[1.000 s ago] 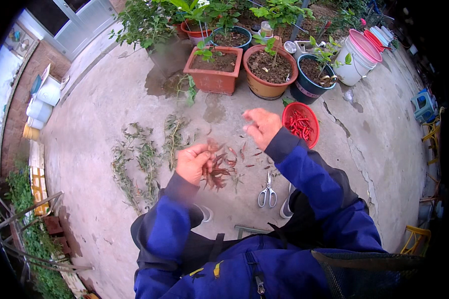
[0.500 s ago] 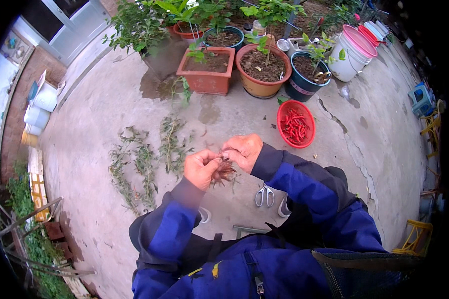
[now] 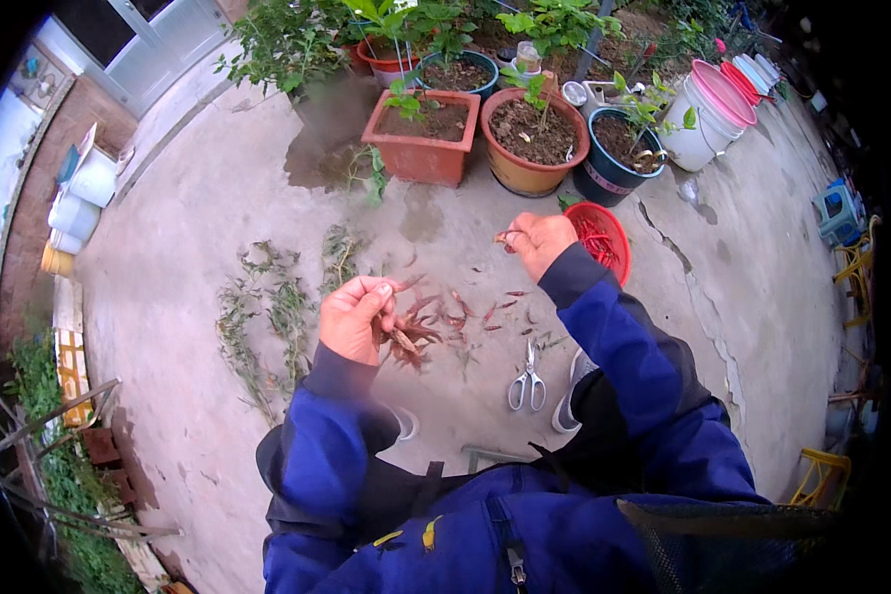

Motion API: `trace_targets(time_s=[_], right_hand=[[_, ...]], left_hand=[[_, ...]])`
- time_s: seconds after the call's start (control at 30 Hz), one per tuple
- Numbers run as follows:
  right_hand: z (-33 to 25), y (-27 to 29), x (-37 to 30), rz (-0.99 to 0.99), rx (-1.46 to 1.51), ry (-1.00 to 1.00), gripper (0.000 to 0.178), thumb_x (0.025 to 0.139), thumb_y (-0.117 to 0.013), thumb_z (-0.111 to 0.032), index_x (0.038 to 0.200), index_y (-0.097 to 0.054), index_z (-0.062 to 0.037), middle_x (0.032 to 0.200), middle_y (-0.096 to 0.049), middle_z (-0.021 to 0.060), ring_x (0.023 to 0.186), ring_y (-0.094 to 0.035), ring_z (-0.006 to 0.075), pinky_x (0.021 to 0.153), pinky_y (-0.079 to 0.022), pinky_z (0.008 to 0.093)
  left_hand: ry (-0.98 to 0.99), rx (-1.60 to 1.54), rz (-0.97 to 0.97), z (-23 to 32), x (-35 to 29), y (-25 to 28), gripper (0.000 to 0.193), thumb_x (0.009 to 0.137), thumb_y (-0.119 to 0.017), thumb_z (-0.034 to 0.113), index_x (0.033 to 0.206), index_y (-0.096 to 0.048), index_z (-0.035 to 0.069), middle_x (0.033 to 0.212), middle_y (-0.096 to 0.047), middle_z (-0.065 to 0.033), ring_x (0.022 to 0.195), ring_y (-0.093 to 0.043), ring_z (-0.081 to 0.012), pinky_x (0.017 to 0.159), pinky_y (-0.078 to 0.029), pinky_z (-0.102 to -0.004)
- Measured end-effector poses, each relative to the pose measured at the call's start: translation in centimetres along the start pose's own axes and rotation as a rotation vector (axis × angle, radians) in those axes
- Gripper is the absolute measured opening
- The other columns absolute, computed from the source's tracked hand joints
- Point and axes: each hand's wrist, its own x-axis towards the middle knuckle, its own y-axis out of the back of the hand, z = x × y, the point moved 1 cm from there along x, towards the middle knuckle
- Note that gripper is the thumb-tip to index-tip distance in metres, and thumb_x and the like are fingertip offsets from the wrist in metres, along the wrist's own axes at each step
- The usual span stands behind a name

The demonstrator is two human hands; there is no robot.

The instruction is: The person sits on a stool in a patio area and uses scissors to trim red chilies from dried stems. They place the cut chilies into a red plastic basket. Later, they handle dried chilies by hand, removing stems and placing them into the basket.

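Observation:
My left hand (image 3: 351,322) is closed around a bunch of dried, brownish-red chili peppers (image 3: 421,332) that fan out beyond the fingers. Up and to the right, my right hand (image 3: 546,243) pinches a small brownish piece (image 3: 506,238), perhaps a single dried pepper. Just behind that hand stands a red bowl (image 3: 621,230) of bright red chili peppers (image 3: 596,241); the hand and sleeve hide part of it. Several dark red peppers (image 3: 492,315) lie scattered on the concrete between my hands. Silver scissors (image 3: 528,381) rest on the ground near my shoes, blades pointing away.
Wilted green plant stalks (image 3: 285,312) lie on the concrete at left. Beyond the bowl stands a row of potted plants, including a square terracotta planter (image 3: 423,148) and a round brown pot (image 3: 530,170). White buckets (image 3: 703,124) stand at far right. A crack (image 3: 703,287) crosses the ground.
My hands have drawn apart. The right moved up and right toward the red bowl with the small piece; the left shifted left, still holding the bunch. Scattered peppers between them now show.

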Motion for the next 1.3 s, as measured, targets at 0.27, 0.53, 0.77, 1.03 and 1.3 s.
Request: trace_targets(time_s=[0.27, 0.53, 0.77, 1.03, 1.3], right_hand=[[-0.1, -0.6, 0.2, 0.094, -0.083, 0.079, 0.02, 0.077, -0.058, -0.022, 0.087, -0.06, -0.0039, 0.077, -0.062, 0.0173, 0.072, -0.06, 0.0354, 0.066, -0.048, 0.0423], [-5.7, -0.5, -1.4, -0.093, 0.284, 0.262, 0.021, 0.073, -0.064, -0.019, 0.087, -0.059, -0.0035, 0.077, -0.059, 0.0166, 0.07, -0.059, 0.0336, 0.064, -0.047, 0.0407], [-6.2, -2.5, -3.2, -0.054, 0.246, 0.321, 0.008, 0.075, -0.06, -0.011, 0.077, -0.058, -0.0034, 0.072, -0.058, 0.015, 0.066, -0.058, 0.0339, 0.057, -0.046, 0.0385], [-6.1, -0.2, -2.3, -0.038, 0.012, 0.513, 0.011, 0.077, -0.057, -0.014, 0.072, -0.059, -0.0042, 0.067, -0.058, 0.0142, 0.064, -0.058, 0.0322, 0.057, -0.047, 0.0379], [1.0, 3.3, 0.9, 0.195, -0.273, 0.11, 0.02, 0.076, -0.059, -0.021, 0.067, -0.056, -0.0032, 0.065, -0.059, 0.0162, 0.066, -0.06, 0.0337, 0.062, -0.048, 0.0418]], left_hand=[[0.013, -0.09, -0.031, -0.4, 0.0, -0.3, 0.014, 0.086, -0.056, 0.007, 0.093, -0.059, -0.004, 0.071, -0.056, -0.0049, 0.054, -0.05, -0.0114, 0.053, -0.048, -0.0286], [0.082, 0.062, -0.065, -2.5, 0.7, -1.1, 0.015, 0.085, -0.058, 0.007, 0.093, -0.061, -0.005, 0.069, -0.059, -0.0066, 0.054, -0.054, -0.0119, 0.048, -0.046, -0.025], [0.156, -0.15, -0.058, -2.0, 0.4, -4.4, 0.015, 0.086, -0.056, 0.007, 0.094, -0.061, -0.005, 0.072, -0.061, -0.0093, 0.055, -0.056, -0.0151, 0.052, -0.047, -0.026], [0.137, 0.208, -0.192, -3.0, 0.6, -2.7, 0.011, 0.084, -0.057, 0.007, 0.086, -0.062, -0.002, 0.07, -0.061, -0.0065, 0.054, -0.053, -0.0111, 0.05, -0.041, -0.022], [0.088, 0.104, -0.077, -1.5, 1.0, -0.6, 0.012, 0.084, -0.055, 0.007, 0.083, -0.06, -0.003, 0.066, -0.057, -0.0059, 0.051, -0.047, -0.0099, 0.051, -0.04, -0.0222]])
